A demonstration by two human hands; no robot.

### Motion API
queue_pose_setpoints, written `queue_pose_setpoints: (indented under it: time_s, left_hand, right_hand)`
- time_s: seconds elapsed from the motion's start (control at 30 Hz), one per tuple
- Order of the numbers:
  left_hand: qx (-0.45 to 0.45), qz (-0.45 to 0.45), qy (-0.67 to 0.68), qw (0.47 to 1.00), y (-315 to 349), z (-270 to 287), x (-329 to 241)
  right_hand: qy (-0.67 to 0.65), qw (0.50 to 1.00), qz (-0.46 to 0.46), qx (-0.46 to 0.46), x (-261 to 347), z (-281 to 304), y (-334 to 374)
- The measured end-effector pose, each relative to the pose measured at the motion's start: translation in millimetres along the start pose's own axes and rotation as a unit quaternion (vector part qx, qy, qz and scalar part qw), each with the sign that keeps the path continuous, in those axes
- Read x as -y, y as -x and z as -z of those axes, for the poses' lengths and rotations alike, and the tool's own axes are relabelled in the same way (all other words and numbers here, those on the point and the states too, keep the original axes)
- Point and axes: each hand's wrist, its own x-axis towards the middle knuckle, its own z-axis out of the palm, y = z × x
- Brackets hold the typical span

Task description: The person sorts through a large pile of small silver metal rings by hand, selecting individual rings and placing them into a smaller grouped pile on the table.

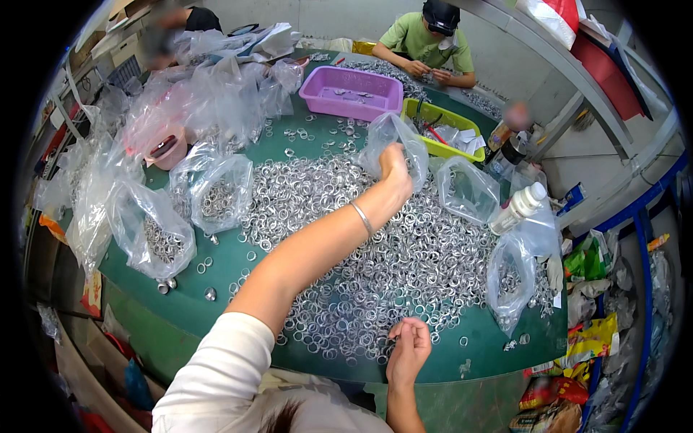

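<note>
Head view: our left hand [395, 171] is sitting at a clear bag [415, 149]; we cannot tell its hidden grip's state. Our right hand [409, 352] is resting, fingers curled together, beside rings [382, 252] heaped on the tabletop [498, 355]. Other bags [136, 220] are holding some; most are lying loose, seemingly remaining.

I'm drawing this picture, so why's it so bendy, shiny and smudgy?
In the head view, the fisheye lens seems to bend the green table edge and leaves black corners; head view: light glints off the metal rings and clear bags; head view: a blur smudges a patch above the dark bottle.
</note>
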Motion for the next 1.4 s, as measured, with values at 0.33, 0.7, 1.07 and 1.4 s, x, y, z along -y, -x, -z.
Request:
queue_pose_setpoints:
  time_s: [0.33,0.7,1.07,1.4]
  left_hand:
    - [0.309,-0.109,-0.427,0.843,62.5,113.4,-71.4]
    - [0.328,-0.374,-0.794,0.349,99.9,206.6,-67.3]
    - [0.182,-0.434,-0.785,0.403,-0.8,168.6,-82.2]
    - [0.301,-0.466,-0.724,0.410,51.0,190.1,-94.3]
  right_hand:
    - [0.200,0.974,-0.053,0.096,6.1,9.2,-8.1]
    - [0.573,0.732,0.346,0.127,-13.4,-60.2,-122.5]
    - [0.628,0.682,0.343,0.153,-54.9,-112.6,-195.1]
    - [0.517,0.752,0.352,0.208,-44.9,-116.4,-138.3]
